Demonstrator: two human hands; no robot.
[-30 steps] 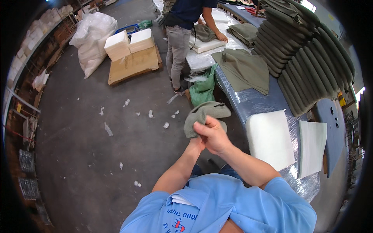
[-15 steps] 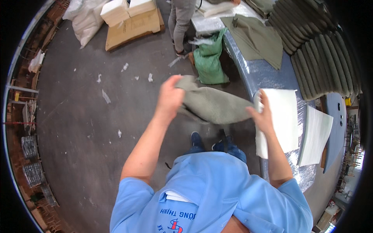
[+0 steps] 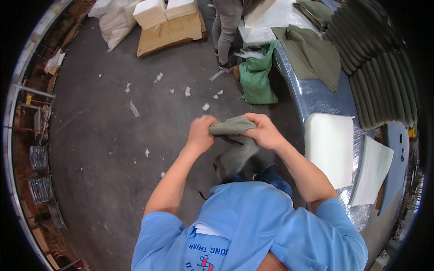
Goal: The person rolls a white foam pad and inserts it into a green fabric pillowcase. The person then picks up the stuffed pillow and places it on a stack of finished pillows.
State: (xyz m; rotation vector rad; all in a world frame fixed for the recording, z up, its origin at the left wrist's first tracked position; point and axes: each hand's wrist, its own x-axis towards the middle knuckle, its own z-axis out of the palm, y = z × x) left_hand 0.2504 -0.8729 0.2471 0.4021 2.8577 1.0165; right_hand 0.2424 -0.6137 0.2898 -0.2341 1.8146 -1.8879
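Observation:
A grey-green cloth cover (image 3: 235, 125) is stretched between my two hands above the floor, in front of my body. My left hand (image 3: 201, 134) is closed on its left end. Its right end is gripped by my right hand (image 3: 264, 131), with the thumb and fingers pinching the edge. Below the taut upper edge, the rest of the cloth hangs loose and blurred over my shoes. To the right of my right hand, a thick white padding block (image 3: 329, 149) lies on the plastic-wrapped table (image 3: 312, 97).
Green fabric pieces (image 3: 312, 54) lie farther along the table, beside stacked dark green cushions (image 3: 384, 90). A second white pad (image 3: 371, 171) rests at right. A green sack (image 3: 257, 79) and another person (image 3: 224, 31) stand beyond. White scraps (image 3: 187, 91) dot the floor near a cardboard-based stack (image 3: 169, 36).
My right hand has moved left, away from beside the white padding, and now grips the cloth closer to my left hand. The cloth's lower part has swung down toward my feet.

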